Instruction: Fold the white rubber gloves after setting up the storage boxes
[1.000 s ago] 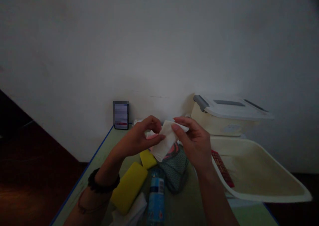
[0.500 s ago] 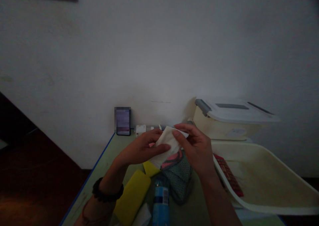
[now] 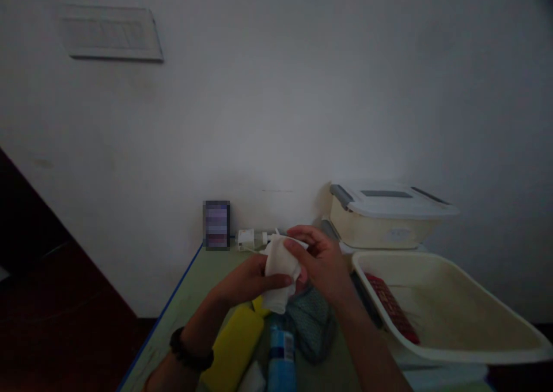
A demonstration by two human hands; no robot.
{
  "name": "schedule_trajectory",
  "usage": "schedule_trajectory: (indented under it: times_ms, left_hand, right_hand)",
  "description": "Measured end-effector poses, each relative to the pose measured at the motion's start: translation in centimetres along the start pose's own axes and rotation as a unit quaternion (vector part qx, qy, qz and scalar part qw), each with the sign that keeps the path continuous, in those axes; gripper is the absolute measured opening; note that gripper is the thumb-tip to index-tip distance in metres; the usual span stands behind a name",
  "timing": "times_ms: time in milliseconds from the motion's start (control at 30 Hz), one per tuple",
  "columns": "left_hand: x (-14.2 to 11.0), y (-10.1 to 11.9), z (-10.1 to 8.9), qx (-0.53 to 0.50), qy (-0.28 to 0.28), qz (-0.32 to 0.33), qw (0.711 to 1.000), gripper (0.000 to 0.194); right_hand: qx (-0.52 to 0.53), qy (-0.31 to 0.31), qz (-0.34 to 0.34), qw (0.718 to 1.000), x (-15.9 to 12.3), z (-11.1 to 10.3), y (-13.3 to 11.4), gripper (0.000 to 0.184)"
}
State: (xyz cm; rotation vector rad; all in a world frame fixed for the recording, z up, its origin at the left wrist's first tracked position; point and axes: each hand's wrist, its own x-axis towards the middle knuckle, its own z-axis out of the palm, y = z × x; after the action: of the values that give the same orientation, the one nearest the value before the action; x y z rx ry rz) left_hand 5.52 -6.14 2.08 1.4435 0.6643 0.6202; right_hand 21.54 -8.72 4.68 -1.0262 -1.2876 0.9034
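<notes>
Both hands hold a thin, folded white cloth (image 3: 281, 258) above the table; whether it is fabric or paper I cannot tell. My left hand (image 3: 248, 282) pinches its lower left part, thumb across the front. At the upper right edge, my right hand (image 3: 322, 262) grips it between thumb and fingers. Beneath the hands lie a grey-green mesh cloth (image 3: 311, 323) with a pink part beside it, a blue bottle (image 3: 281, 351) and a yellow sponge-like block (image 3: 235, 346). A small white item (image 3: 253, 379) shows at the bottom edge.
A phone (image 3: 216, 225) leans on the wall at the table's back left corner, beside a white power adapter-like box (image 3: 246, 240). To the right stand a lidded storage bin (image 3: 380, 225) and a cream basin (image 3: 470, 354) with a red packet (image 3: 391, 305) inside.
The white cloth has been turned and folded over between my fingers, and now hangs more upright. My right hand has shifted left. The view has tilted up a little.
</notes>
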Motion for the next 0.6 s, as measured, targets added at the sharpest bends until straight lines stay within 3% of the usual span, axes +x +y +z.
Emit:
schedule_trajectory:
  times_ms: [233,467,600]
  left_hand:
    - [-1.1,-3.7,-0.4,-0.122,0.04,-0.047,0.991,0.035]
    - [-0.5,-5.7,1.1,-0.195,0.032,-0.1,0.975,0.035]
    - [0.1,-7.0,1.4,-0.212,0.046,-0.126,0.968,0.032]
  right_hand:
    - [0.109,-0.018,0.041,0.993,0.0,1.5,3.5,0.041]
    - [0.115,-0.08,0.129,0.982,-3.3,0.7,7.2,0.04]
    - [0.12,-0.072,0.148,0.979,-3.6,0.3,8.8,0.04]
